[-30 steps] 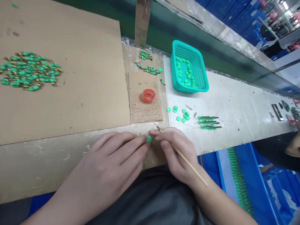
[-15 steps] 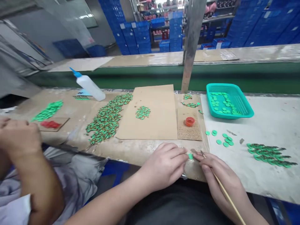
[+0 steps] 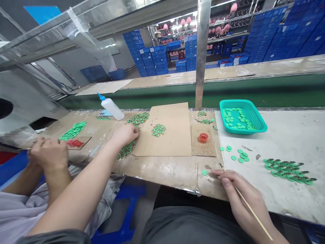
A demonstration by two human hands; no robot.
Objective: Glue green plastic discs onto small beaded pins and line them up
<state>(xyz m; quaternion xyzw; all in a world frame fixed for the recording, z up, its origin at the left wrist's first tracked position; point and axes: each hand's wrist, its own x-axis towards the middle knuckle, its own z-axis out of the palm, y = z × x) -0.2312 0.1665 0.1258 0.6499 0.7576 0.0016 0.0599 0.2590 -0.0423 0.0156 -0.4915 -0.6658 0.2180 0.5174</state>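
My left hand (image 3: 127, 135) reaches over a long pile of small green-and-brown pieces (image 3: 138, 118). Its fingers are bent together at the pile's right edge; whatever lies between the fingertips is hidden. In my right hand (image 3: 241, 189) is a thin wooden stick (image 3: 250, 210) with a dark pointed tip, held like a pen. Just left of those fingertips one green disc (image 3: 204, 173) lies flat on the bench. Beyond it a small red cup (image 3: 203, 137) stands on a brown board (image 3: 196, 150).
A cardboard sheet (image 3: 175, 135) carries a small heap of pieces (image 3: 158, 130). To the right are a teal basket (image 3: 261, 127) of discs, loose discs (image 3: 242, 156) and rows of discs with pieces attached (image 3: 289, 171). A squeeze bottle (image 3: 113, 108) leans behind. A co-worker's hands (image 3: 50, 152) are at left.
My left hand has left the single disc and moved left to the pile. The right hand stays beside the disc with the stick. The view has tilted up and shifted left.
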